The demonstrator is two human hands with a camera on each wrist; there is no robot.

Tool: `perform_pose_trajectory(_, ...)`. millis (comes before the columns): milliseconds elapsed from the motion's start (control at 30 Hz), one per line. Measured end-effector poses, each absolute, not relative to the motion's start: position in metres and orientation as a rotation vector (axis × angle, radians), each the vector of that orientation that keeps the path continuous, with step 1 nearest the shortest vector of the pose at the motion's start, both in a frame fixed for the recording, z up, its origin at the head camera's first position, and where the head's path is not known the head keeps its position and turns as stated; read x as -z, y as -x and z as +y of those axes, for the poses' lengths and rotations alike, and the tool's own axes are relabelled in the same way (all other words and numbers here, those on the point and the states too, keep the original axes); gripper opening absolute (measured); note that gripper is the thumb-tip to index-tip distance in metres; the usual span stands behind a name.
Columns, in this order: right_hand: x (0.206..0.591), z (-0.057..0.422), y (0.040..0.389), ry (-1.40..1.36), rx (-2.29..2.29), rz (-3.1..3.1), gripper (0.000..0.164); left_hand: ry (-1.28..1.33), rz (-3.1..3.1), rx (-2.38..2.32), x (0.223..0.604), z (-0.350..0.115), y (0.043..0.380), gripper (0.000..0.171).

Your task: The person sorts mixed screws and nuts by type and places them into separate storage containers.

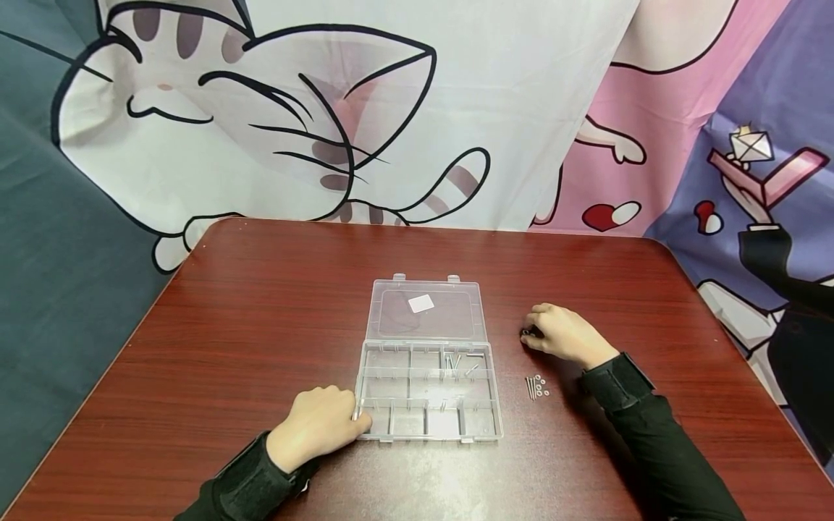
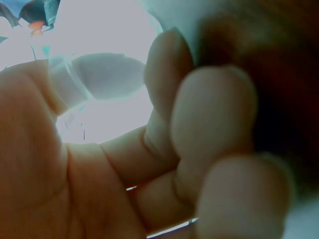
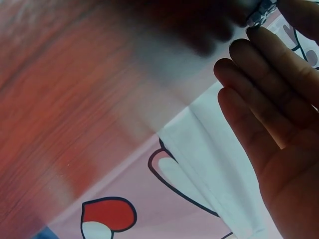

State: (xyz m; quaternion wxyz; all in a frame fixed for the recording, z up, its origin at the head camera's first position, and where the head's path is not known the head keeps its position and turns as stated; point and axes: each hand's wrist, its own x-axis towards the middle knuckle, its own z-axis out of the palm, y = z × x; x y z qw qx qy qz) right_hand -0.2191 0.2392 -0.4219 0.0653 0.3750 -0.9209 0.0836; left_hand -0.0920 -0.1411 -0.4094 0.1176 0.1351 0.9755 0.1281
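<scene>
A clear plastic compartment box lies on the table with its lid swung back. My left hand grips the box's front left corner, thumb at the front edge. In the left wrist view its curled fingers are close to the lens, against glare. Right of the box, low over the table, my right hand pinches a small dark metallic piece between thumb and forefinger; its other fingers reach out fairly straight. Below that hand lie several thin screws and small nuts or washers.
Slim metal pieces lie in back right compartments of the box. A white label is on the lid. The reddish-brown table meets a cartoon-printed cloth at its far edge.
</scene>
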Motion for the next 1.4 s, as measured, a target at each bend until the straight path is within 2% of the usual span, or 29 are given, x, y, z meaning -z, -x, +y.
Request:
perform_pose_trajectory(500,0.4217,0.2372,0.2195,-1.095,-0.361,-2.828,0.014,-0.395,2.857,-0.366,0.4095,-0.1404,0.093,0.035)
perform_pose_trajectory(1033,0.4213,0.2356,0.2205,-1.151,-0.337,-2.786,0.008,-0.403,2.861,-0.363,0.4088,-0.1403,0.093,0.035)
perform_pose_trajectory(1400,0.4203,0.2352,0.2205,-1.152,-0.35,-2.798,0.011,-0.408,2.86,-0.371,0.4089,-0.1408,0.0926,0.035)
